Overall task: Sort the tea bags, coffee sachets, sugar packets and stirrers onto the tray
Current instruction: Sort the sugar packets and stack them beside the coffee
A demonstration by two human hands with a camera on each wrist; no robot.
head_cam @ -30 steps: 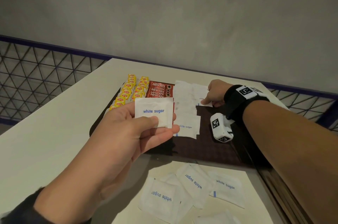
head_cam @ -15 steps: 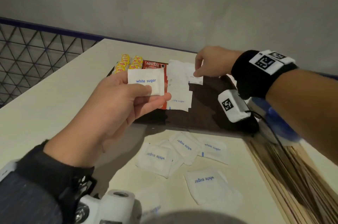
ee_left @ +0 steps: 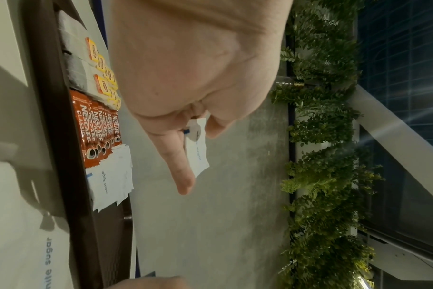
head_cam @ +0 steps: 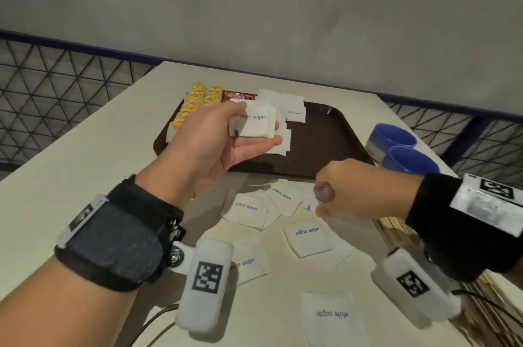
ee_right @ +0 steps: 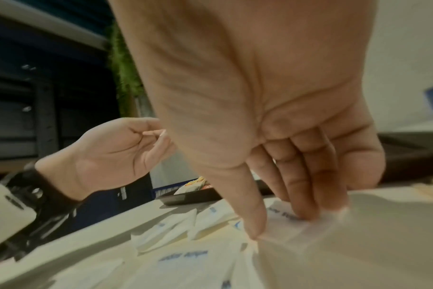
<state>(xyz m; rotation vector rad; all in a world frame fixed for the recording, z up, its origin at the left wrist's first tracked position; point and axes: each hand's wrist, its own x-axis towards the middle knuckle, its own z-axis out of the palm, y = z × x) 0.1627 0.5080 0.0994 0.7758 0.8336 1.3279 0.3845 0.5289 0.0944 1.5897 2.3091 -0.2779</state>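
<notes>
Sugar packets lie in three places. One white sugar packet [head_cam: 256, 124] is held up in the left hand [head_cam: 223, 143] above the near left part of the brown tray [head_cam: 325, 143]; the thumb presses its left end down against the curled fingers beneath, so the packet lies across the fingertips with its printed face up. In the left wrist view the same packet [ee_left: 197, 144] shows just past the outstretched forefinger, pinched at its end.

On the tray, yellow-tagged tea bags [head_cam: 195, 103] sit in rows at the far left, red coffee sachets [head_cam: 239, 96] next to them, then a column of laid-out sugar packets [head_cam: 293, 109].

Loose packets [head_cam: 254, 208] lie scattered and partly overlapping on the pale table [head_cam: 70, 165] in front of the tray. The right hand [head_cam: 359, 191] is lowered over them, blurred; in the right wrist view its fingertips [ee_right: 307, 211] touch one packet [ee_right: 292, 228], fingers extended downwards, thumb to the side. Whether it has closed on that packet cannot be told.

Wooden stirrers [head_cam: 396, 230] lie on the table under the right wrist, and two blue cups [head_cam: 396, 138] stand right of the tray.
</notes>
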